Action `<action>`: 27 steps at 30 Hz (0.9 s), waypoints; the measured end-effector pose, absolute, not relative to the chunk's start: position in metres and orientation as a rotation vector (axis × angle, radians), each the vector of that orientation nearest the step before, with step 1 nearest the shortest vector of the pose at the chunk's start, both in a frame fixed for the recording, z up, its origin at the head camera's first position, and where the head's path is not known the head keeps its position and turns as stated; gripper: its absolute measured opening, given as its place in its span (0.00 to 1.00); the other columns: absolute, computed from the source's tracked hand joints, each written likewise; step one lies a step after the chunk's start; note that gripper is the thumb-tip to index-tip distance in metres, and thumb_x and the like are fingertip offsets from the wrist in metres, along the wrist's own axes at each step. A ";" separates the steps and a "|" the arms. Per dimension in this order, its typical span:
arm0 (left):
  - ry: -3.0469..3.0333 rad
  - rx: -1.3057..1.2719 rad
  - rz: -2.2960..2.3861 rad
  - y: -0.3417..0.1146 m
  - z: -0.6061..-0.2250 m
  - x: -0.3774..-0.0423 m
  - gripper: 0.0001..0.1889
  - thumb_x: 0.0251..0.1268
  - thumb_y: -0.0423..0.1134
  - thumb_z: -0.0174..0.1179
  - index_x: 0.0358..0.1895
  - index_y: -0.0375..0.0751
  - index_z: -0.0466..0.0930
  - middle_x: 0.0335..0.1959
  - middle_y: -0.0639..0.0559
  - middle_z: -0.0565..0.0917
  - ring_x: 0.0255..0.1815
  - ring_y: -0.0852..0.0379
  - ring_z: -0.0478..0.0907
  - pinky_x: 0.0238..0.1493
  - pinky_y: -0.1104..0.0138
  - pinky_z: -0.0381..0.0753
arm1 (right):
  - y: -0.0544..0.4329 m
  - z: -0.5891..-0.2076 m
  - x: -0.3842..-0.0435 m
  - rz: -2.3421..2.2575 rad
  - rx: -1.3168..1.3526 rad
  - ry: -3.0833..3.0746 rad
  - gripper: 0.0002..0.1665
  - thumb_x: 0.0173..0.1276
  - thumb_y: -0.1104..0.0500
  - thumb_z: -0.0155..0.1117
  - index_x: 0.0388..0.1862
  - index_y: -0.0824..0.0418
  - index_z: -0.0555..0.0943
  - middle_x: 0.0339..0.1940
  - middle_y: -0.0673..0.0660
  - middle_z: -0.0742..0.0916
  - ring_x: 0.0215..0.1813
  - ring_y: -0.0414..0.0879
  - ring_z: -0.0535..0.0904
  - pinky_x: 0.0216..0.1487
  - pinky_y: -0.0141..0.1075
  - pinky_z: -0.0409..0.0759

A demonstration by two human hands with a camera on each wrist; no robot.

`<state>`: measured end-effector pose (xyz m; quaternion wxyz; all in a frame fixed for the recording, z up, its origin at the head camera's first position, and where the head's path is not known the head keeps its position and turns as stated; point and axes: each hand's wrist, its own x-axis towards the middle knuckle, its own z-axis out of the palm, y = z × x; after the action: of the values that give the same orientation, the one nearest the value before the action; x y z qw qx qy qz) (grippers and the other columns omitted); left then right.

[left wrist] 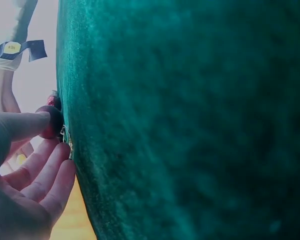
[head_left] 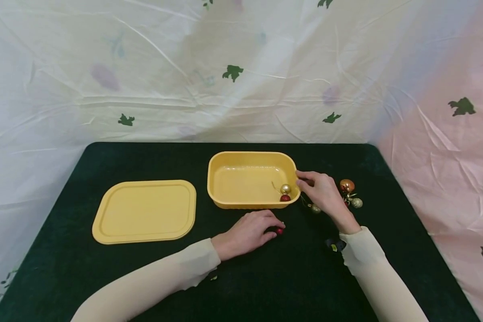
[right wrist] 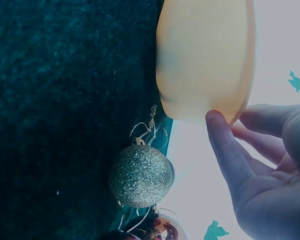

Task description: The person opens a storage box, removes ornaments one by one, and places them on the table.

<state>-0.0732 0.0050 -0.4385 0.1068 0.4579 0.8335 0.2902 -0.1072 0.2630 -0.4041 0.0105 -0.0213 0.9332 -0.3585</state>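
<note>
My left hand (head_left: 252, 230) pinches a small red Christmas bauble (head_left: 279, 231) on the tabletop, just in front of a yellow plastic box. In the left wrist view the thumb presses the dark red bauble (left wrist: 51, 122), with the fingers below it. At the right end of the yellow box (head_left: 241, 205), my right hand (head_left: 321, 190) grips the rim, its thumb against the outer wall as the right wrist view shows. Inside the box, in the right front corner, lie a gold bauble (head_left: 285, 188) and a red bauble (head_left: 285, 197).
Left of the box a yellow lid (head_left: 145, 212) lies flat on the dark green cloth (head_left: 290, 277). A glittery gold bauble (head_left: 315, 209) rests under the right wrist. Farther right sit a copper bauble (head_left: 347, 185) and another glittery bauble (head_left: 356, 203). Patterned fabric hangs behind the table.
</note>
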 end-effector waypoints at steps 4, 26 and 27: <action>2.462 1.325 0.821 0.005 -0.438 -0.073 0.15 0.75 0.40 0.64 0.62 0.48 0.84 0.55 0.53 0.84 0.53 0.63 0.81 0.55 0.67 0.80 | 0.263 -0.404 -0.107 -1.119 -0.065 2.912 0.23 0.79 0.55 0.62 0.69 0.62 0.81 0.63 0.65 0.85 0.40 0.52 0.81 0.33 0.36 0.79; 2.479 1.350 0.861 0.000 -0.432 -0.072 0.21 0.72 0.45 0.67 0.65 0.48 0.82 0.57 0.53 0.83 0.52 0.64 0.81 0.50 0.71 0.81 | 0.262 -0.404 -0.108 -1.105 -0.092 2.930 0.23 0.79 0.56 0.62 0.68 0.63 0.81 0.62 0.65 0.86 0.36 0.51 0.80 0.29 0.35 0.76; 2.494 1.343 0.866 0.000 -0.426 -0.070 0.21 0.72 0.45 0.67 0.65 0.47 0.81 0.57 0.53 0.83 0.52 0.64 0.81 0.51 0.71 0.81 | 0.262 -0.404 -0.108 -1.107 -0.093 2.930 0.23 0.79 0.56 0.62 0.68 0.63 0.81 0.62 0.65 0.86 0.36 0.51 0.80 0.28 0.35 0.76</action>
<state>-0.0704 0.0003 -0.4258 0.0897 0.4516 0.8386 0.2912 -0.1076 0.2623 -0.4044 0.0040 -0.0296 0.9350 -0.3533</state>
